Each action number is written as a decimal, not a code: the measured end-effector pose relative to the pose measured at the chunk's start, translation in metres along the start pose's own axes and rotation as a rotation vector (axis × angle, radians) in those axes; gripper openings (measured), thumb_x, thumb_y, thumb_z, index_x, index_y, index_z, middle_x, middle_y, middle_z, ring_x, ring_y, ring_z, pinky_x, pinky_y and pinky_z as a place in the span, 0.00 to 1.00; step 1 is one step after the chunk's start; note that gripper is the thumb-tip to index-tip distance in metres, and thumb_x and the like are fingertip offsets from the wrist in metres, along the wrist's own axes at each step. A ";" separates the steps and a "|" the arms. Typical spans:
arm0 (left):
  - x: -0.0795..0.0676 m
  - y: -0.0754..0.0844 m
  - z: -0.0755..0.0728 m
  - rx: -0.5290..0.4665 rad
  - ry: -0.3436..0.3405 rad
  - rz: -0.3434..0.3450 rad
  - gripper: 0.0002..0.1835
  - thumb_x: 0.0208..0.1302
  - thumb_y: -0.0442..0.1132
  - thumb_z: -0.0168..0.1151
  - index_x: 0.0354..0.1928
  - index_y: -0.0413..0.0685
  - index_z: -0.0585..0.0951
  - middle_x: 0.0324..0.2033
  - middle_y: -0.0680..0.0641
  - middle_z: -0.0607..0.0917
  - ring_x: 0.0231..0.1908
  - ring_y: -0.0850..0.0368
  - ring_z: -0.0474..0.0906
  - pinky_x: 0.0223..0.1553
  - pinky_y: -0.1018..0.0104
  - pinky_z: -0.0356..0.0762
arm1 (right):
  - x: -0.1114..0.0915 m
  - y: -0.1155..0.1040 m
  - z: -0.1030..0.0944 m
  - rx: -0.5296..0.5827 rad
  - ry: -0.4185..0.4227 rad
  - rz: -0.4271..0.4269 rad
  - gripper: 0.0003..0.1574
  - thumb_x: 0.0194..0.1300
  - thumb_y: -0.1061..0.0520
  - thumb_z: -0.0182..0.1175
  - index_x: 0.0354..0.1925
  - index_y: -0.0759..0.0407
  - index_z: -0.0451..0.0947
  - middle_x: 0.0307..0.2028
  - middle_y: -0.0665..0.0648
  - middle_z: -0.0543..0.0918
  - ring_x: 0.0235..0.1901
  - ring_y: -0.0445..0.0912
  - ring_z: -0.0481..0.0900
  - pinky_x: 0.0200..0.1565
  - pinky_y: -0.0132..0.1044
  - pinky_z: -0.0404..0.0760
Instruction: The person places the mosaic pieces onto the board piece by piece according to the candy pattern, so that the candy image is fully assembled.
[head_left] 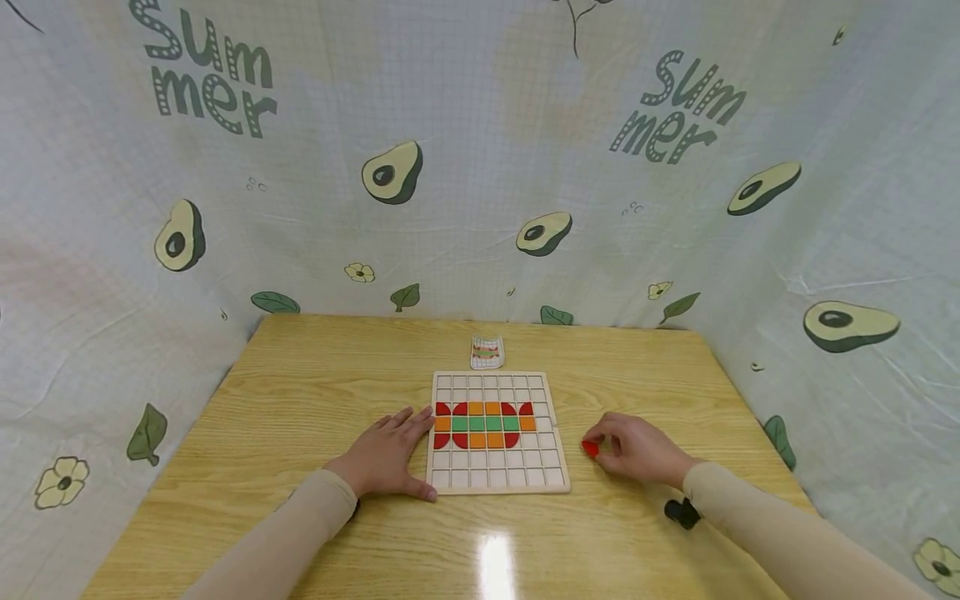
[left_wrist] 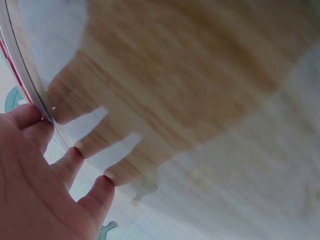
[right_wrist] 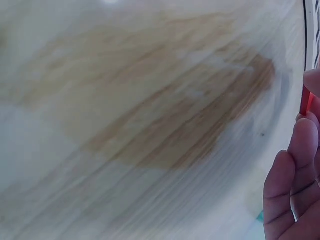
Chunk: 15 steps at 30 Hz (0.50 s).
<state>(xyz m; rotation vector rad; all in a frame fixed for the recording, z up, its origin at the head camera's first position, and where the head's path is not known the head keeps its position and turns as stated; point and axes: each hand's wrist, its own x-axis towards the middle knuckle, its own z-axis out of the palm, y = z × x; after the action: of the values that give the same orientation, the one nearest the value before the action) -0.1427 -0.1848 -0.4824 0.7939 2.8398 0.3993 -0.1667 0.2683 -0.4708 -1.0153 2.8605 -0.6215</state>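
Note:
A pale gridded puzzle board (head_left: 498, 479) lies on the table, its middle rows filled with red quarter-round, orange square and green square tiles in a candy-like shape. My left hand (head_left: 388, 457) lies flat with fingers spread, fingertips and thumb at the board's left edge; its fingers (left_wrist: 97, 197) also rest on the wood in the left wrist view. To the right of the board, my right hand (head_left: 636, 450) pinches a red tile (head_left: 590, 449) between thumb and fingers, apart from the board. In the right wrist view, that tile (right_wrist: 304, 100) shows only as a thin red edge.
Behind the board stands a small pattern card (head_left: 487, 353) printed with a similar tile design. The wooden table (head_left: 322, 367) is closed in at the back and sides by a printed cloth (head_left: 465, 275). Glare marks the table's front.

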 end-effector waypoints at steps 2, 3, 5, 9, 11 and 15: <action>0.000 0.001 0.000 0.003 -0.003 -0.001 0.65 0.42 0.82 0.62 0.77 0.47 0.61 0.77 0.50 0.56 0.74 0.41 0.51 0.69 0.40 0.53 | 0.005 -0.003 0.001 0.008 0.000 0.012 0.18 0.57 0.59 0.71 0.47 0.47 0.85 0.36 0.42 0.78 0.25 0.34 0.69 0.27 0.30 0.72; -0.001 0.001 -0.001 0.004 -0.004 0.001 0.65 0.42 0.82 0.62 0.77 0.47 0.60 0.77 0.50 0.56 0.74 0.41 0.51 0.69 0.40 0.53 | 0.008 -0.005 0.002 0.006 0.002 0.016 0.17 0.57 0.59 0.71 0.47 0.47 0.85 0.36 0.42 0.78 0.25 0.34 0.69 0.27 0.30 0.72; -0.001 0.002 -0.002 0.004 -0.004 0.006 0.65 0.43 0.81 0.63 0.76 0.45 0.61 0.76 0.48 0.57 0.74 0.40 0.51 0.69 0.39 0.53 | 0.015 -0.009 0.004 0.015 0.002 0.020 0.17 0.58 0.58 0.71 0.47 0.48 0.85 0.36 0.43 0.78 0.25 0.34 0.69 0.28 0.30 0.73; -0.001 0.002 -0.003 0.004 -0.003 0.017 0.65 0.43 0.80 0.64 0.76 0.44 0.62 0.76 0.46 0.58 0.73 0.38 0.52 0.68 0.38 0.53 | 0.031 -0.020 0.008 0.045 -0.002 0.001 0.17 0.58 0.57 0.71 0.47 0.49 0.85 0.35 0.44 0.78 0.26 0.35 0.70 0.28 0.31 0.73; -0.001 0.002 -0.003 0.006 -0.001 0.015 0.65 0.43 0.80 0.64 0.76 0.44 0.61 0.76 0.47 0.58 0.73 0.39 0.52 0.68 0.38 0.53 | 0.039 -0.025 0.011 0.060 -0.007 -0.017 0.16 0.59 0.56 0.71 0.47 0.48 0.85 0.36 0.44 0.79 0.26 0.35 0.70 0.28 0.31 0.74; 0.000 0.001 0.000 0.019 0.001 0.001 0.65 0.43 0.82 0.62 0.77 0.48 0.60 0.76 0.50 0.56 0.74 0.42 0.51 0.69 0.41 0.53 | 0.054 -0.033 0.018 0.067 -0.014 -0.042 0.15 0.60 0.55 0.71 0.47 0.47 0.85 0.36 0.43 0.78 0.26 0.35 0.71 0.29 0.31 0.75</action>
<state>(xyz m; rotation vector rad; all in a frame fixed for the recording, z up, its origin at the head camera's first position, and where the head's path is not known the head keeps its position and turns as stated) -0.1423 -0.1844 -0.4824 0.7985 2.8483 0.3728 -0.1866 0.2051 -0.4699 -1.0674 2.7923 -0.7052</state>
